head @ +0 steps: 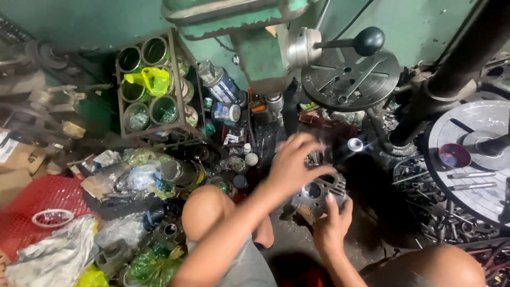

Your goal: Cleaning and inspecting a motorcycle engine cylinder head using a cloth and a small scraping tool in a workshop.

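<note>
Tight quarters down here, folks. The only open patch of floor [297,239] sits at lower centre of the frame, a dark oily strip between the person's two bare knees, and it is hemmed in on every side. To the left, a heap of plastic bags and rags [106,212] crowds right up against the left knee, with a red mesh basket [32,207] at the far left edge. Upper centre, the green drill press [260,48] hangs over the work, its black-knobbed lever [366,41] jutting right above a round slotted table [348,79]. At the right edge, a second round table [478,159] carries a small purple bowl [454,155], and loose metal rods [425,196] pile beneath it. A rack of cans [151,85] stands upper left.

Now the hands, both at centre frame and close together. The grey metal casting [319,192], with round bores in its face, sits low in the middle just above that open strip. The right hand [332,226] grips it from below, thumb up on its right edge. The left hand [295,165] comes in from above, fingers spread and curled over the casting's top; motion blur hides whether those fingertips are actually pinching anything.
</note>
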